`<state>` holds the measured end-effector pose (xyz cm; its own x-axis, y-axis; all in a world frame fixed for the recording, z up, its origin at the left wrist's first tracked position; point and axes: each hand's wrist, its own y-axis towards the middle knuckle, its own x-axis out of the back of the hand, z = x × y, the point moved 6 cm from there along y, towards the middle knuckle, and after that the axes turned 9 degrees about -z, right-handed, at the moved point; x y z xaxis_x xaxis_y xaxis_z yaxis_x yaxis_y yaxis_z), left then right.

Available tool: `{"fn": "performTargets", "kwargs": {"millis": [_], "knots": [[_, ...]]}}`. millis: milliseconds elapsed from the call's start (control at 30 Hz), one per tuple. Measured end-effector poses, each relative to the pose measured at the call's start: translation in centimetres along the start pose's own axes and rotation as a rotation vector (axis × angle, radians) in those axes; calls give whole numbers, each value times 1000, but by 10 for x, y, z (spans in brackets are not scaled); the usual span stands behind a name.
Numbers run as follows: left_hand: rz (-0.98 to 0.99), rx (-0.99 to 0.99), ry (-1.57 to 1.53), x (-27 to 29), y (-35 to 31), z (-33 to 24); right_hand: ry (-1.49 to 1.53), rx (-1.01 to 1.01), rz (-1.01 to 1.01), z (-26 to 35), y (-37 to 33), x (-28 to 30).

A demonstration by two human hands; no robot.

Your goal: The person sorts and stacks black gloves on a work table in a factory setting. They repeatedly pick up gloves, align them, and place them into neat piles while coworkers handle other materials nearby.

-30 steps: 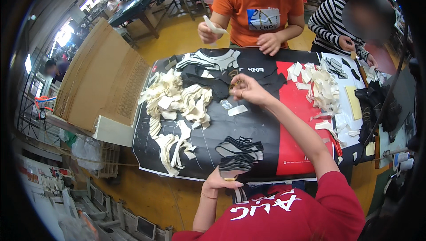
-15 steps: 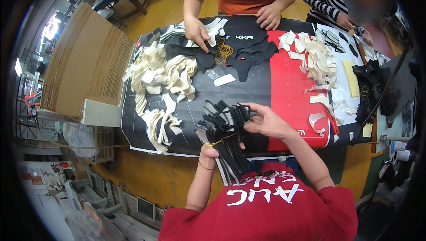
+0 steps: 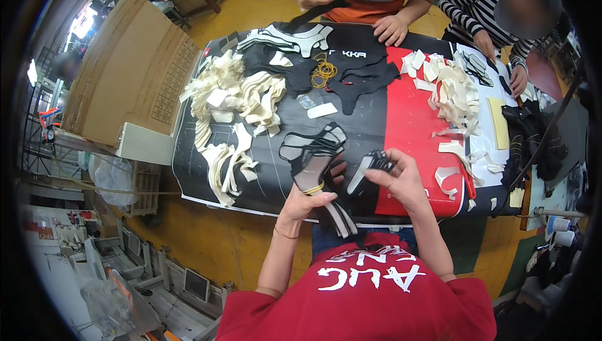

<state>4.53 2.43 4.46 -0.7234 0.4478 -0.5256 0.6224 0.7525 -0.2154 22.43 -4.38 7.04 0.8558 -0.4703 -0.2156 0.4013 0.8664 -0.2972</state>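
Note:
My left hand [image 3: 301, 204] is closed round a bundle of cut fabric pieces [image 3: 315, 166], grey with black edging. A yellow rubber band [image 3: 311, 189] circles the bundle near my thumb, and its lower end hangs below my hand. To the right, my right hand [image 3: 404, 176] pinches a smaller stack of black-edged pale fabric pieces [image 3: 361, 175], held apart from the bundle. Both are above the near part of the black table covering [image 3: 263, 171]. Beyond them lie a white rectangular piece [image 3: 322, 110] and a heap of yellow rubber bands [image 3: 323, 71].
Cream fabric pieces [image 3: 213, 90] are piled at the left, with more scraps [image 3: 461, 96] on the right. Black cut pieces [image 3: 351, 90] lie mid-table. A cardboard box [image 3: 132, 65] stands at the left edge. Across the table, an orange-shirted person [image 3: 382, 2] and a striped-sleeved person [image 3: 470, 8] work.
My right hand has moved down and right, away from the bundle, with a small stack in it. The bundle's top has turned flatter toward view. The orange-shirted person has raised a dark piece off the table.

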Motion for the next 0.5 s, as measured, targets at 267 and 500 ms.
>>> {"fn": "performTargets", "kwargs": {"millis": [267, 500], "knots": [[54, 257, -358, -1, -18, 43, -288, 185, -2, 10, -2, -29], [82, 270, -436, -11, -18, 50, -636, 94, 70, 27, 6, -23]]}}
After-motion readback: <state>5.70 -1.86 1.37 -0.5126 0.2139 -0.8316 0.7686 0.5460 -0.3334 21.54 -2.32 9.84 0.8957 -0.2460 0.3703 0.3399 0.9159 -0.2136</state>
